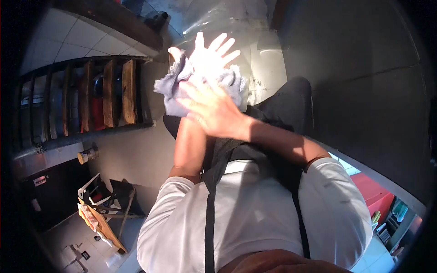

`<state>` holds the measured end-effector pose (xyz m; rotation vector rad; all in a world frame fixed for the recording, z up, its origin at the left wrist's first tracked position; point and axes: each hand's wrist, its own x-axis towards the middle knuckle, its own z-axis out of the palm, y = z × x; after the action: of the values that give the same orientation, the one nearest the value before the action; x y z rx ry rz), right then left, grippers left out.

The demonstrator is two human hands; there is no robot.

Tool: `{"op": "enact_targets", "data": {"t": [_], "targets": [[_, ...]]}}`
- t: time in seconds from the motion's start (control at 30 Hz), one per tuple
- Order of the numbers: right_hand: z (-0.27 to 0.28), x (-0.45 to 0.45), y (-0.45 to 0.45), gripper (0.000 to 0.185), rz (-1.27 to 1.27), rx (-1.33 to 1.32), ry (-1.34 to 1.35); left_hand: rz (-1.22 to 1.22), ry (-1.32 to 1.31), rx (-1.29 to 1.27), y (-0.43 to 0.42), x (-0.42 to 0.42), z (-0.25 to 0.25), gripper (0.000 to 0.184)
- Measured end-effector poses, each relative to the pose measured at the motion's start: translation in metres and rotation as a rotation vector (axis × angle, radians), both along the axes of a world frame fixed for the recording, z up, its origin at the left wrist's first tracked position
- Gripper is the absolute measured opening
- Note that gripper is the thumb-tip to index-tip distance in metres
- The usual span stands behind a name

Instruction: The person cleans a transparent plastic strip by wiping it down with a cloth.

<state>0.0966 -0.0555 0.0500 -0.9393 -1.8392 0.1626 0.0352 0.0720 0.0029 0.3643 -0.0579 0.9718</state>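
Observation:
My left hand [211,54] is held out in bright light, fingers spread wide. A crumpled grey-lilac cloth [175,102] lies across its heel and wrist, with frayed edges hanging out on both sides. On top of the cloth rests my right hand [214,111], its fingers stretched out and pressed flat. Parts of the left palm and wrist are hidden under the cloth and the right hand. Glare washes out detail on the left palm.
A dark slatted wooden railing [109,93] stands at the left, and a dark wall panel [364,77] rises on the right. A folding stand with a wooden board [107,225] is at lower left. A yellowish can [85,157] sits above it.

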Motion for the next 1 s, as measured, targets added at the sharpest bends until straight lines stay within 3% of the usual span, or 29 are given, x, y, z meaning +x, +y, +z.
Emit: {"op": "enact_targets", "data": {"t": [0.07,0.1,0.13,0.2,0.27,0.33,0.37,0.4,0.43,0.47,0.53,0.6,0.67,0.7,0.73,0.8,0.87,0.93,1.0], "targets": [[-0.005,0.014,0.019,0.035,-0.066,0.035,-0.023,-0.036,0.069,-0.022,-0.015,-0.004,0.011,0.102],[-0.005,0.024,0.037,0.035,-0.102,-0.077,0.027,-0.052,0.099,-0.026,-0.020,-0.005,0.020,0.105],[-0.005,0.033,0.055,0.035,-0.139,-0.187,0.078,-0.101,-0.068,-0.294,-0.020,-0.008,0.039,0.107],[-0.007,0.069,0.091,0.034,-0.039,-0.588,0.351,-0.104,0.069,-0.144,-0.026,0.001,0.052,0.106],[-0.015,0.090,0.114,0.036,0.021,-0.797,0.488,-0.105,0.151,-0.110,-0.027,-0.004,0.056,0.104],[-0.020,0.101,0.132,0.049,0.040,-0.792,0.469,-0.038,0.182,-0.098,-0.031,-0.005,0.046,0.101],[-0.021,0.090,0.133,0.058,0.087,-0.650,0.582,0.028,0.177,-0.097,-0.036,-0.003,0.025,0.100],[-0.031,0.084,0.129,0.046,0.084,-0.623,0.365,0.091,0.177,-0.097,-0.041,0.002,0.005,0.099],[-0.041,0.079,0.124,0.036,0.081,-0.572,0.158,0.091,-0.087,-0.212,-0.053,0.021,-0.011,0.090],[-0.058,0.069,0.115,0.033,0.080,-0.379,-0.187,0.182,0.031,-0.198,-0.065,0.035,-0.007,0.077],[-0.083,0.024,0.072,0.033,-0.251,-0.417,0.061,0.338,0.276,-0.180,-0.069,0.024,-0.033,0.069],[-0.033,0.024,0.034,0.042,0.005,-0.650,-0.004,0.179,0.254,-0.233,-0.045,-0.001,-0.056,0.071],[-0.015,0.016,0.004,0.037,-0.061,-0.127,-0.100,0.208,0.654,-0.041,-0.048,-0.003,-0.037,0.059],[-0.011,0.010,-0.003,0.028,-0.095,-0.066,-0.015,0.151,0.412,-0.065,-0.050,-0.006,-0.022,0.063],[-0.014,0.013,-0.001,0.026,-0.089,-0.151,-0.014,0.088,0.170,-0.093,-0.050,-0.007,-0.011,0.067],[-0.027,0.029,0.015,0.022,-0.077,-0.321,-0.012,0.168,0.243,-0.148,-0.047,0.001,0.017,0.078],[-0.034,0.044,0.035,0.033,-0.110,-0.484,-0.035,0.115,0.208,-0.196,-0.049,0.005,0.023,0.085],[-0.052,0.046,0.048,0.033,-0.120,-0.575,-0.028,-0.073,0.063,-0.229,-0.061,0.007,0.020,0.090],[-0.063,0.050,0.062,0.033,-0.134,-0.654,-0.022,-0.044,0.101,-0.183,-0.056,0.000,-0.003,0.092]]}}
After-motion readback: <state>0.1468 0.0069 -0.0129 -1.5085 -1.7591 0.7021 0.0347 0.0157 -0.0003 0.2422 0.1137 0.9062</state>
